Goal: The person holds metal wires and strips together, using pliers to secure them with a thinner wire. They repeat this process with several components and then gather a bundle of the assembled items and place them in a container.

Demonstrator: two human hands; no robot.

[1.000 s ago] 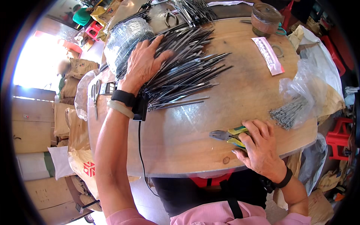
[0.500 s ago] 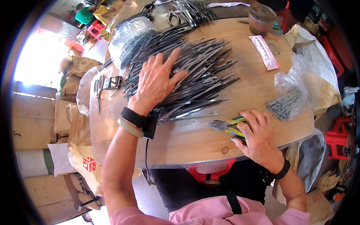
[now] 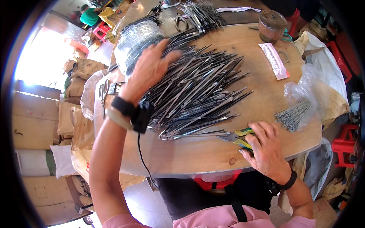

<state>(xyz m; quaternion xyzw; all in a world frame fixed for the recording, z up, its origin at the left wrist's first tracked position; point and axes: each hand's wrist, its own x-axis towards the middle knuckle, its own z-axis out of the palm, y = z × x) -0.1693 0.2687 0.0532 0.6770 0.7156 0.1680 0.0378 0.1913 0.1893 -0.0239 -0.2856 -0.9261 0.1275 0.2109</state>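
A large heap of thin dark metal strips [image 3: 205, 87] lies across the middle of the wooden table. My left hand [image 3: 146, 70] is over the heap's upper left side, beside a clear plastic-wrapped bundle [image 3: 138, 36]; its thumb and fingers are apart, slightly blurred, and I see nothing held in it. Low at the right, my right hand [image 3: 264, 150] grips a pair of pliers [image 3: 229, 137] by the yellow-green handles. The pliers' jaws point left, at the end of a strip reaching out from the heap; whether they touch it I cannot tell.
Scissors [image 3: 103, 93] lie on the left. To the right are a pink-white packet [image 3: 273, 60], a lidded jar [image 3: 272, 26] and a plastic bag [image 3: 310, 89] with thin grey rods. More pliers [image 3: 181, 23] and strips lie at the back. A cable [image 3: 140, 152] hangs from my left wrist.
My left hand has moved left off the middle of the heap, toward the wrapped bundle. The strips sit more spread toward the front. My right hand keeps its hold on the pliers.
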